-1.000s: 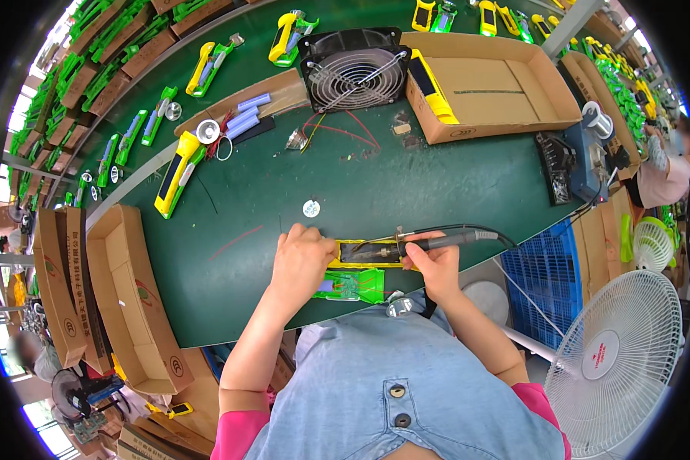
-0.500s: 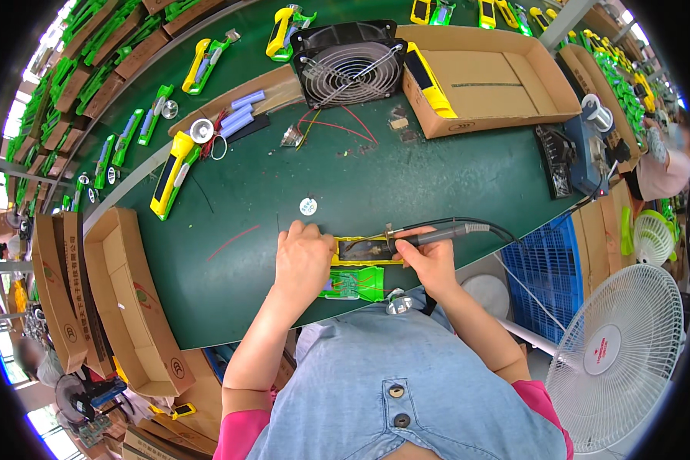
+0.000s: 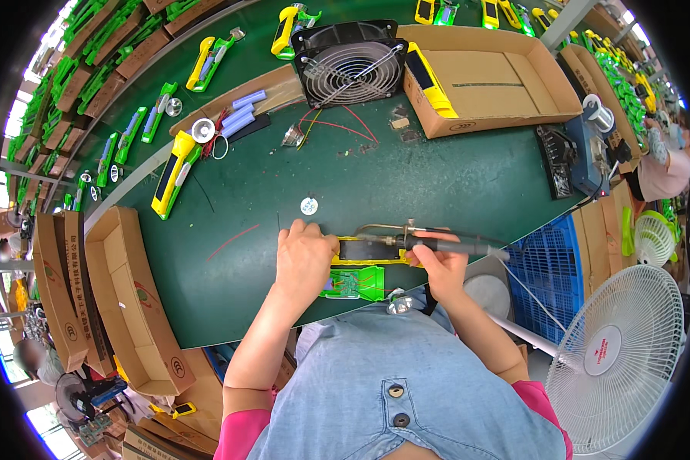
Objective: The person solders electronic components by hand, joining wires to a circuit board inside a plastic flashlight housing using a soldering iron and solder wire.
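Observation:
A yellow flashlight casing (image 3: 369,261) with a dark inside lies at the near table edge, right in front of me. My left hand (image 3: 305,257) is shut on the casing's left end, its fingertips hidden by the hand. Between the fingers of my right hand (image 3: 441,264) is a soldering iron (image 3: 429,243); a thin metal tube runs along it above the casing. I cannot make out whether its tip touches anything. Just nearer than the yellow casing is a green casing half (image 3: 360,283) with thin wires inside. A shiny lamp reflector (image 3: 399,303) hangs beside its right end.
Across the table stand a black fan (image 3: 353,69), a cardboard box (image 3: 506,84) and a solder spool (image 3: 598,115). At the left are blue battery cells (image 3: 239,121), a yellow-green flashlight (image 3: 175,176) and another cardboard box (image 3: 126,299). A large white fan (image 3: 609,356) stands at the right.
My right hand has shifted slightly right with the soldering iron, which has drawn back and turned. The left hand stays on the casing. Flashlights at the far left have slid slightly to the right.

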`<state>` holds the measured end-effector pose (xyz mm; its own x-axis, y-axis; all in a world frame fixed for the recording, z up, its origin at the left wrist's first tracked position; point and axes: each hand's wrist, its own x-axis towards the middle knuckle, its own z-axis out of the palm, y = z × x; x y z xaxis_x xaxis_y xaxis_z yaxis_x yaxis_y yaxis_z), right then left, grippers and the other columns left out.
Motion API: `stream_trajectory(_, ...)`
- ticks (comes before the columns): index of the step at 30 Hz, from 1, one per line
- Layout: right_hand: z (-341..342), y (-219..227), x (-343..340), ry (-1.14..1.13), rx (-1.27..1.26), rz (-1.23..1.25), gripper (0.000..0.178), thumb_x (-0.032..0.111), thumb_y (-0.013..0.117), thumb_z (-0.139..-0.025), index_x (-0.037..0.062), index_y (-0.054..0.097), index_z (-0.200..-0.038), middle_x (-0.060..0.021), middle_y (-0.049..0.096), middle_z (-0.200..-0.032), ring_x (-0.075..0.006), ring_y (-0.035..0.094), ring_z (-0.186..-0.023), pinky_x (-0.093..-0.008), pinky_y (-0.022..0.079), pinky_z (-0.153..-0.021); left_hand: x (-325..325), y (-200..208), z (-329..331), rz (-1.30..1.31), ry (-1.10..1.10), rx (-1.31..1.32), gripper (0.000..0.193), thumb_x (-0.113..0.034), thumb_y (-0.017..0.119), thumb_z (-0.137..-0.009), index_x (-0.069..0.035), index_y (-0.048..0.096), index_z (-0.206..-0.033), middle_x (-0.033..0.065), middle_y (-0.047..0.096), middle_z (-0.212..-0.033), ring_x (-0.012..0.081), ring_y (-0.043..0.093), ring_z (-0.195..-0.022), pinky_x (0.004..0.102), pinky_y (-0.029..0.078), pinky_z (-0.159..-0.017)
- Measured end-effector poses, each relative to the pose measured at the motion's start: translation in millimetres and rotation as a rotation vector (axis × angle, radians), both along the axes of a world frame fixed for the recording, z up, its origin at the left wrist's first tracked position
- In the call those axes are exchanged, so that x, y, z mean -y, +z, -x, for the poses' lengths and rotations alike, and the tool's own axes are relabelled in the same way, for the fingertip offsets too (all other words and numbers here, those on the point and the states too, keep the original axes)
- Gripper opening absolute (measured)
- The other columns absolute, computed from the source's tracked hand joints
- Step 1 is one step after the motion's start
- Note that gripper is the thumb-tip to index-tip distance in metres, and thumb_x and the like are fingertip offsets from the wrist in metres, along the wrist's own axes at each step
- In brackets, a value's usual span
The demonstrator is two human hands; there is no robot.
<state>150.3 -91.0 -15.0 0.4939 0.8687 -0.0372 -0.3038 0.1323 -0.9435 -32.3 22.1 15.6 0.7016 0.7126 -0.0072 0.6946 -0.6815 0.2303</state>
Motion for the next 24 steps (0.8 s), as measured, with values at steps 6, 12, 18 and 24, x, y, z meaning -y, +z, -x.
stream_trajectory(6,-26,7,19,0.083,0.566,-0.034,0.029,0.001,0.064,-0.076,0.0001,0.055,-0.104,-0.0111,0.064,-0.082,-0.0174,0.063,-0.078,-0.0314,0.05,-0.072,0,2,0,-0.005,0.017,-0.009,0.005,-0.013,0.06,-0.069,-0.012,0.065,-0.067,0.004,0.054,-0.068,0.0225,0.05,-0.078,0.0358,0.038,-0.068)
stream_trajectory(12,-38,3,18,0.176,0.943,-0.008,0.047,0.009,0.071,-0.069,0.0055,0.05,-0.111,-0.0063,0.063,-0.099,-0.026,0.054,-0.105,-0.0478,0.03,-0.1,0,3,-1,0.002,0.032,-0.033,0.006,-0.015,0.06,-0.067,-0.013,0.066,-0.066,0.0037,0.054,-0.069,0.0223,0.05,-0.078,0.036,0.038,-0.068)
stream_trajectory(18,-37,5,16,0.257,0.958,0.02,0.054,0.009,0.072,-0.067,0.0074,0.046,-0.114,-0.0059,0.059,-0.11,-0.026,0.048,-0.115,-0.0498,0.026,-0.103,0,6,-1,-0.017,0.034,-0.06,0.006,-0.017,0.062,-0.065,-0.013,0.067,-0.066,0.0032,0.054,-0.069,0.0221,0.049,-0.078,0.0358,0.038,-0.068)
stream_trajectory(24,-39,1,15,0.267,0.964,0.035,0.057,0.006,0.071,-0.066,0.0087,0.044,-0.116,-0.0057,0.059,-0.11,-0.0245,0.049,-0.114,-0.0501,0.024,-0.104,11,34,-6,-0.065,0.03,0.187,0.01,-0.014,0.07,-0.061,-0.008,0.065,-0.067,0.0036,0.053,-0.074,0.0231,0.048,-0.079,0.036,0.037,-0.068)
